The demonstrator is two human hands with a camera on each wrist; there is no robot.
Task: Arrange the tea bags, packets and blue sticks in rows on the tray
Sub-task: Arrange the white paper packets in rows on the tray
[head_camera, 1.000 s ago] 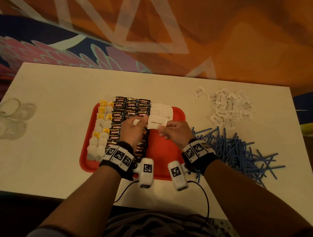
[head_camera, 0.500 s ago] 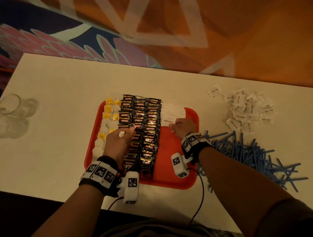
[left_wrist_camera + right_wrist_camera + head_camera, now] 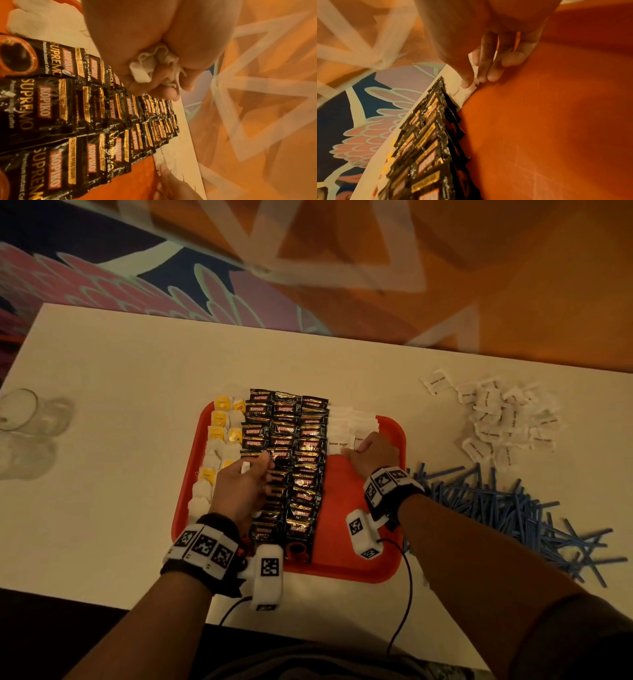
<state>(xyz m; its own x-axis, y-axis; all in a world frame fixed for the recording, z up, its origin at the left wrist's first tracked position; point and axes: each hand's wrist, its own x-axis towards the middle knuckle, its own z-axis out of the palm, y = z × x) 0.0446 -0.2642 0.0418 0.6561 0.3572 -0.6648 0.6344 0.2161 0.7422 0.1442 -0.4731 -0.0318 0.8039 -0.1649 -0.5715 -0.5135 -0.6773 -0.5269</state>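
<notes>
A red tray (image 3: 346, 508) holds tea bags (image 3: 219, 433) on its left, three columns of black coffee packets (image 3: 294, 460) in the middle and a short row of white sugar packets (image 3: 346, 422) at the far right. My right hand (image 3: 356, 448) pinches the nearest brown sugar packet (image 3: 462, 96) between thumb and fingers, low on the tray beside the coffee packets. My left hand (image 3: 251, 470) hovers over the left coffee column, its fingers curled round a crumpled bunch of white packets (image 3: 154, 65).
Loose sugar packets (image 3: 496, 419) lie in a heap on the white table (image 3: 120, 440) at the far right. A pile of blue sticks (image 3: 507, 501) sits right of the tray. Clear glasses (image 3: 17, 409) stand at the left edge.
My right hand has carried the brown sugar packet forward and down onto the near end of the white row. My left hand has drawn back and left over the coffee packets.
</notes>
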